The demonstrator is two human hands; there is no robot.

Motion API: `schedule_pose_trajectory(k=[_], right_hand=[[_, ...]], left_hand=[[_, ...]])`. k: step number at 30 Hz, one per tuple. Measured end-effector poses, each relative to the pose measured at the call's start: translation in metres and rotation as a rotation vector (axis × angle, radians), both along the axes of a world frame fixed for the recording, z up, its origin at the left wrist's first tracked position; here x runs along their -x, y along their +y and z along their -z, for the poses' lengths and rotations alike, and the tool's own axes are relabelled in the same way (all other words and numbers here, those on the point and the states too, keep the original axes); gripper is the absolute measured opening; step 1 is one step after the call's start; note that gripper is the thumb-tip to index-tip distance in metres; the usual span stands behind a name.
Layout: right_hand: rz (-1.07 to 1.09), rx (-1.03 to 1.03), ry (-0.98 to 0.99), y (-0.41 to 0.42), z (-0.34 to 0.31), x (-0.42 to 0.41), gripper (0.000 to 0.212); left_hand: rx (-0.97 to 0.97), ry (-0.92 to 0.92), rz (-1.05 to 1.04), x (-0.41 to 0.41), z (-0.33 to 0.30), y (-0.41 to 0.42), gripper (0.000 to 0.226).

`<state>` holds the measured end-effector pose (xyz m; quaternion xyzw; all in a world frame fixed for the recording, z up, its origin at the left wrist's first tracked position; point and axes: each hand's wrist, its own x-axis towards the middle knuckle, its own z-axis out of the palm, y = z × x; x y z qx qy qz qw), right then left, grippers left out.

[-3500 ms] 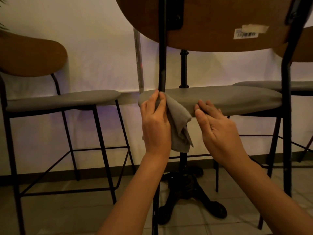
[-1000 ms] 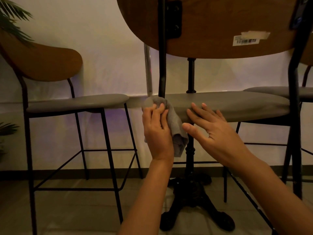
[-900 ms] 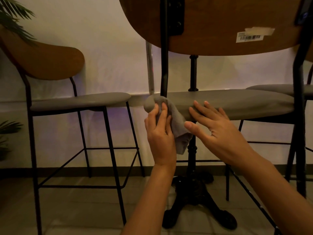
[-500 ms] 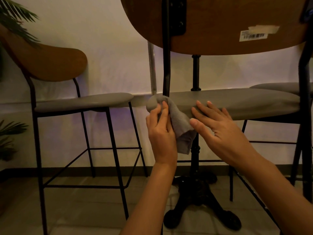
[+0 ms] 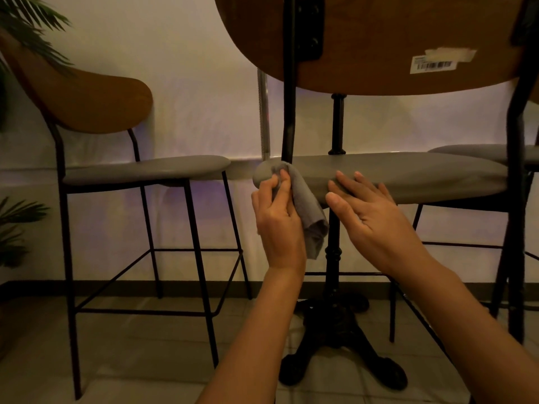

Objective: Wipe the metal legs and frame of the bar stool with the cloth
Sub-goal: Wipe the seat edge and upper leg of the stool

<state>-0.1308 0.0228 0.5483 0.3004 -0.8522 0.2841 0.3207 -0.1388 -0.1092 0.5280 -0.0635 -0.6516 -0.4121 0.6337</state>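
The bar stool right in front of me has a grey padded seat (image 5: 408, 173), a brown wooden backrest (image 5: 379, 39) and a black metal frame. Its left rear upright (image 5: 288, 112) runs down from the backrest to the seat's left end. My left hand (image 5: 277, 223) grips a grey cloth (image 5: 309, 211) and presses it where that upright meets the seat; the cloth's loose end hangs down. My right hand (image 5: 370, 217) rests flat with spread fingers on the seat's front edge. The right upright (image 5: 516, 199) stands at the frame's right edge.
A second stool (image 5: 140, 170) with black legs stands to the left. A black cast-iron table pedestal (image 5: 335, 316) sits behind the seat on the tiled floor. A third stool's seat (image 5: 481, 150) shows at the right. Plant leaves (image 5: 26, 30) hang at the left edge.
My left hand with the cloth has slid a little down along the upright to the seat's edge. My right hand stays on the seat. The view has drifted slightly.
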Motion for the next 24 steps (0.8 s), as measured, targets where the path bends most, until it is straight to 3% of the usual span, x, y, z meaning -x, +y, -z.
schedule_pose_trajectory(k=[6, 10, 12, 17, 24], right_hand=[[0.008, -0.020, 0.000, 0.000, -0.003, -0.001, 0.069], [0.025, -0.058, -0.010, 0.001, -0.006, -0.003, 0.067], [0.028, -0.078, -0.022, 0.000, -0.007, -0.005, 0.067], [0.013, -0.162, -0.007, -0.009, -0.012, -0.004, 0.068], [-0.009, -0.206, 0.034, -0.006, -0.019, -0.003, 0.062]], left_hand=[[-0.028, -0.030, 0.004, -0.005, 0.027, 0.004, 0.047], [-0.230, -0.046, 0.093, -0.004, 0.035, 0.009, 0.018], [-0.278, -0.042, 0.099, -0.004, 0.029, 0.011, 0.014], [-0.271, 0.007, 0.117, -0.002, 0.010, 0.013, 0.017], [-0.175, 0.012, -0.064, -0.001, 0.037, 0.013, 0.033]])
